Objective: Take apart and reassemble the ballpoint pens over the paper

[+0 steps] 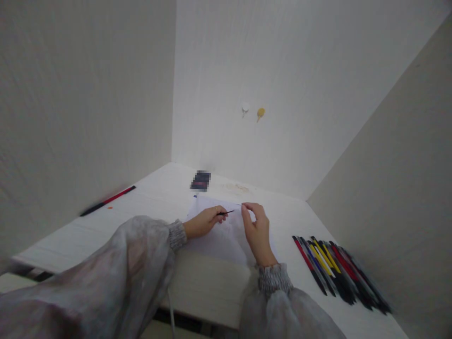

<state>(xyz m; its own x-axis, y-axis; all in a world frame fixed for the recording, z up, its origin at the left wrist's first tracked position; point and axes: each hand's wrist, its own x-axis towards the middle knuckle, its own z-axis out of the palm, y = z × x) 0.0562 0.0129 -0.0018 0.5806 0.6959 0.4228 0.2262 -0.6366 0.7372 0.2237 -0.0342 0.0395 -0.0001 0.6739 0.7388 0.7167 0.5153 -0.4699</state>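
Both hands [229, 221] pinch a thin pen refill [226, 213] over paper [221, 240]; pens [339, 270] lie right.

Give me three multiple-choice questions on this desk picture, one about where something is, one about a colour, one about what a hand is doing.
1. Where does the row of pens lie?
A. right of the hands
B. on the paper
C. against the back wall

2. What colours is the lone pen at far left?
A. yellow and white
B. red and black
C. all blue

3. What is the left hand doing?
A. lying flat and empty
B. pinching a thin dark part
C. gripping a cup

Answers:
1 A, the row sits right of the right hand.
2 B, red half, black half.
3 B, a dark tip shows past its fingertips, over the paper.
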